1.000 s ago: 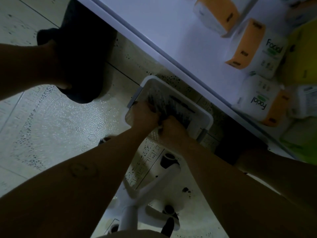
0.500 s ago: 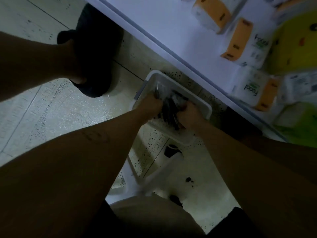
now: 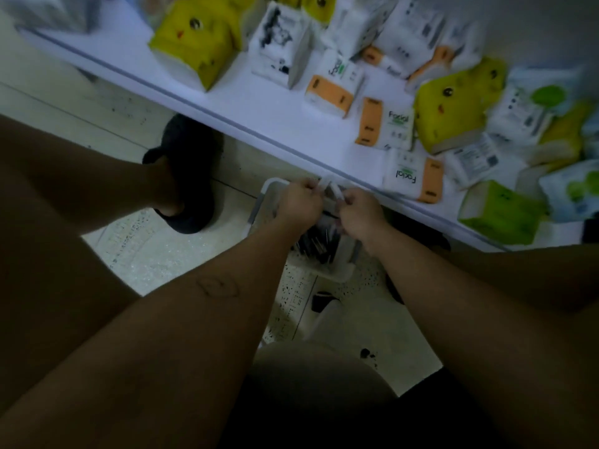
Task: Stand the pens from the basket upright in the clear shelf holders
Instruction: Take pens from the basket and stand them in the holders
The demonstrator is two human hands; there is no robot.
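Observation:
A white plastic basket (image 3: 337,270) sits on the tiled floor just below the shelf edge, with several dark pens (image 3: 316,244) lying in it. Above the basket, my left hand (image 3: 298,204) is closed on a thin white strip that looks like a basket handle (image 3: 324,184). My right hand (image 3: 359,215) is closed on a matching strip (image 3: 337,193) beside it. The two hands nearly touch and hide the far half of the basket. No clear shelf holder is in view.
A white shelf (image 3: 259,102) runs diagonally across the top, crowded with tissue packs (image 3: 400,126) and yellow packs (image 3: 197,37). A foot in a dark slipper (image 3: 189,176) stands left of the basket. A white stool base with castors (image 3: 324,306) is below it.
Both hands have come up out of the pens and now grip the white strips above the basket. My view has tilted up, so more of the shelf shows.

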